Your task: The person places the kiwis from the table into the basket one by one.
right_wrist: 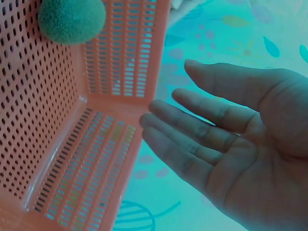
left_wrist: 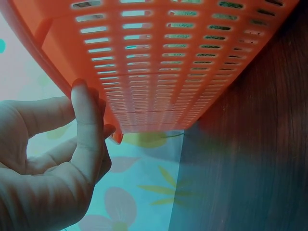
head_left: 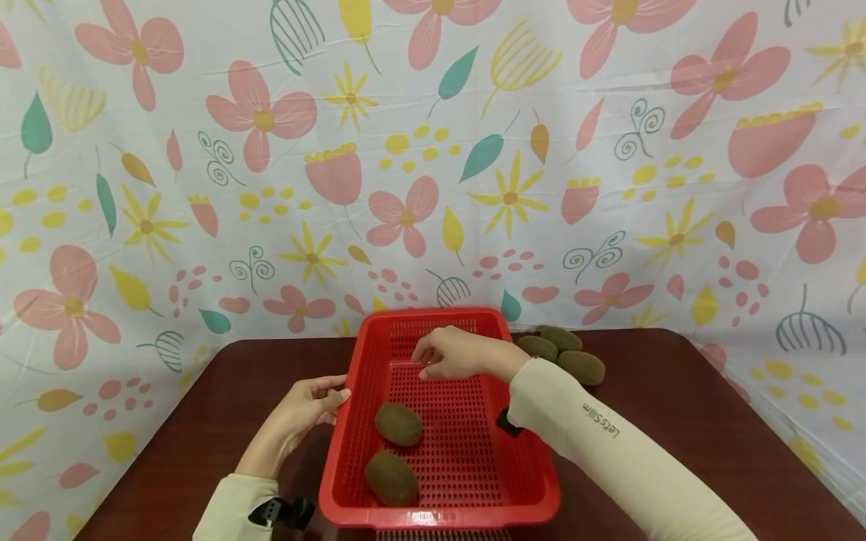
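Observation:
A red perforated basket stands on the table, with one kiwi and another kiwi lying in its left part. My left hand grips the basket's left rim between thumb and fingers; the left wrist view has the hand at the basket's edge. Above the basket's far part is my right hand, holding nothing. In the right wrist view that hand has its fingers relaxed beside the basket wall, and a kiwi shows inside.
Several kiwis lie on the dark table just right of the basket's far end. A flowered cloth hangs behind the table. Part of another slotted surface shows below the basket's near edge.

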`<state>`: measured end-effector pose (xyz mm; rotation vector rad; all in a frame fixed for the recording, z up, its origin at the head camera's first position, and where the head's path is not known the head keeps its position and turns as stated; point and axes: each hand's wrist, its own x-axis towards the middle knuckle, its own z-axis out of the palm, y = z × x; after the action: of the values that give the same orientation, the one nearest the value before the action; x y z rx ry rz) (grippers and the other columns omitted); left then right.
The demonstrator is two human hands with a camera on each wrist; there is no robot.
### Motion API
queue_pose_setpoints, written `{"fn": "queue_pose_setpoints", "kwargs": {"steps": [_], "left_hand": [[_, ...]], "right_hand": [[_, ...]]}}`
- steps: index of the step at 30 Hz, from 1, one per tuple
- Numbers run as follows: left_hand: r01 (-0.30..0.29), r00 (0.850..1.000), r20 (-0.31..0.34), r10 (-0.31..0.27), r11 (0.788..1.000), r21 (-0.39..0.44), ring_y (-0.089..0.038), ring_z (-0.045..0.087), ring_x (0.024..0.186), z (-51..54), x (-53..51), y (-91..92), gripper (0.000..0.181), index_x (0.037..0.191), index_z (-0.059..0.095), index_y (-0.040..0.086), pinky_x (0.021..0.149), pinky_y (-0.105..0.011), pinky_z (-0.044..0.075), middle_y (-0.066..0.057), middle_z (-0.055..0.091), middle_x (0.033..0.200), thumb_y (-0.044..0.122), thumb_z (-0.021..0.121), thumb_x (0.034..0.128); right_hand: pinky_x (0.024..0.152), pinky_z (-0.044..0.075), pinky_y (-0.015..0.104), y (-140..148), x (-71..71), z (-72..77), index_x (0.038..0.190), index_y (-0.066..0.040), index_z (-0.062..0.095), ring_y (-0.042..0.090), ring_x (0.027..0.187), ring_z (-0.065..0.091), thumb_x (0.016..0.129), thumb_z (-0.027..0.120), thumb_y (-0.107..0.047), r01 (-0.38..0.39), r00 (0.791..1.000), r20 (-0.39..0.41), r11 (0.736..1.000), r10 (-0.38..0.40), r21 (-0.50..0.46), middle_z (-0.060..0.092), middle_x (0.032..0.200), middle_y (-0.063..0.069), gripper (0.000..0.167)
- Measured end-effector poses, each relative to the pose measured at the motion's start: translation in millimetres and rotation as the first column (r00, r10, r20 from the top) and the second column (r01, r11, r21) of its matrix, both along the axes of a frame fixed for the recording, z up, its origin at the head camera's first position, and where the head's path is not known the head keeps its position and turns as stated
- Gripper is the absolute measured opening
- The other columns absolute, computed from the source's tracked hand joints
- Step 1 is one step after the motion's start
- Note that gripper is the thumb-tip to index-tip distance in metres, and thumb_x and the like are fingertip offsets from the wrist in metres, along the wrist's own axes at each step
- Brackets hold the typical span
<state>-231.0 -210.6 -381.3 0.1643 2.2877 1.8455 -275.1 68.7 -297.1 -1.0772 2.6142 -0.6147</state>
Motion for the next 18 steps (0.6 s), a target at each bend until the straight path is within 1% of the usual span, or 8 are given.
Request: {"fn": "queue_pose_setpoints", "kwargs": {"steps": [5, 8, 14, 18], "left_hand": [[0.009, 1.0, -0.006, -0.009, 1.0, 0.002, -0.017, 0.062, 0.07, 1.2, 0.3, -0.5, 0.05, 0.139, 0.042, -0.01, 0.07, -0.031, 0.056, -0.009, 0.063, 0.086, 0.012, 0.057, 0.0971], [0.006, 1.0, -0.006, -0.006, 1.0, 0.002, -0.017, 0.062, 0.071, 1.4, 0.8, -0.1, 0.049, 0.139, 0.042, -0.01, 0.07, -0.031, 0.055, -0.009, 0.063, 0.086, 0.012, 0.057, 0.0972], [-0.005, 1.0, 0.002, 0.005, 1.0, 0.0, -0.018, 0.063, 0.071, 0.0, 0.6, 0.9, 0.047, 0.138, 0.044, -0.009, 0.072, -0.034, 0.056, -0.009, 0.063, 0.087, 0.01, 0.057, 0.0966], [-0.012, 1.0, 0.003, 0.012, 1.0, 0.0, -0.018, 0.063, 0.071, 0.0, 0.4, 1.1, 0.047, 0.138, 0.045, -0.008, 0.073, -0.035, 0.056, -0.01, 0.064, 0.088, 0.01, 0.057, 0.0967]], "right_hand": [[0.089, 0.051, 0.035, 15.1, -1.9, 3.3, 0.118, -0.005, 0.065, 0.016, 0.099, 0.062, 0.093, 0.065, -0.015, -0.016, 0.999, -0.051, 0.997, 0.012, -0.075, 0.066, 0.111, 0.004, 0.027], [0.089, 0.051, 0.036, 25.4, -3.2, 3.7, 0.119, -0.005, 0.065, 0.017, 0.1, 0.063, 0.093, 0.064, -0.015, -0.011, 0.997, -0.076, 0.993, 0.002, -0.119, 0.066, 0.113, 0.005, 0.027], [0.088, 0.052, 0.04, 48.3, -4.4, 4.6, 0.118, -0.004, 0.065, 0.021, 0.101, 0.064, 0.094, 0.063, -0.013, 0.051, 0.992, -0.105, 0.976, -0.074, -0.212, 0.067, 0.112, 0.007, 0.026], [0.091, 0.05, 0.043, 66.2, -6.7, 2.8, 0.118, -0.004, 0.065, 0.021, 0.103, 0.063, 0.095, 0.061, -0.013, 0.093, 0.987, -0.101, 0.961, -0.123, -0.261, 0.067, 0.111, 0.005, 0.025]]}}
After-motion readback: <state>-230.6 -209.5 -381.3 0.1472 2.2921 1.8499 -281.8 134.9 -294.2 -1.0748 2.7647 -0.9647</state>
